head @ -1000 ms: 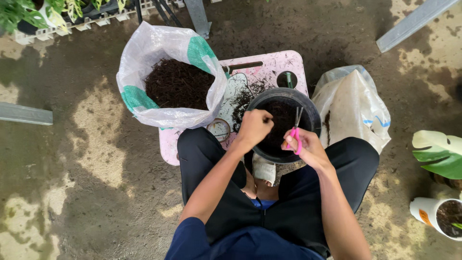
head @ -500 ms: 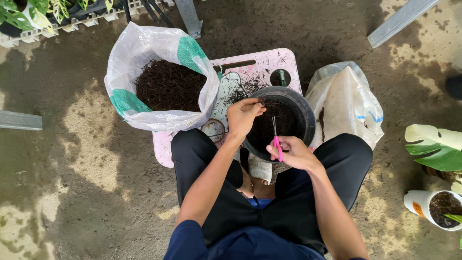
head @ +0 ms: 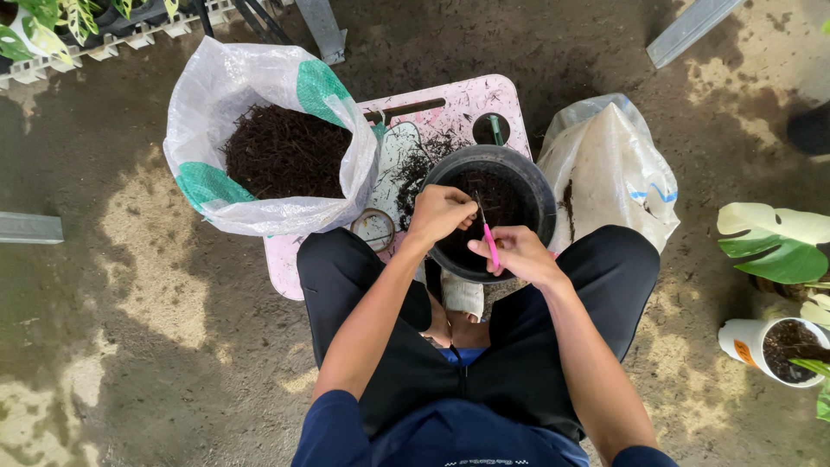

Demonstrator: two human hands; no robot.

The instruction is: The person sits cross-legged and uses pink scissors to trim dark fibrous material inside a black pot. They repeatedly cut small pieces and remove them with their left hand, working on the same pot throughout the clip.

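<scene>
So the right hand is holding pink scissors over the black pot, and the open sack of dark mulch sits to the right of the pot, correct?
Not quite. The head view shows the sack of dark mulch to the left of the pot, not the right. The rest holds: the right hand holds pink scissors over the black pot.

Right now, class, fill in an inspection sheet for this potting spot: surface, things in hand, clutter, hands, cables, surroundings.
Surface: pink low table on a bare dirt floor, strewn with dark crumbs.
Things in hand: black pot with dark soil inside; pink-handled tool, thin metal tip pointing into the pot.
Clutter: open white and green sack of dark fibrous mix on the table's left; closed white bag to the right; small round lid by the knee.
Hands: left hand curled over the pot's near rim; right hand grips the tool.
Cables: nothing seen.
Surroundings: leafy plants top left, a white potted plant at the right.
</scene>
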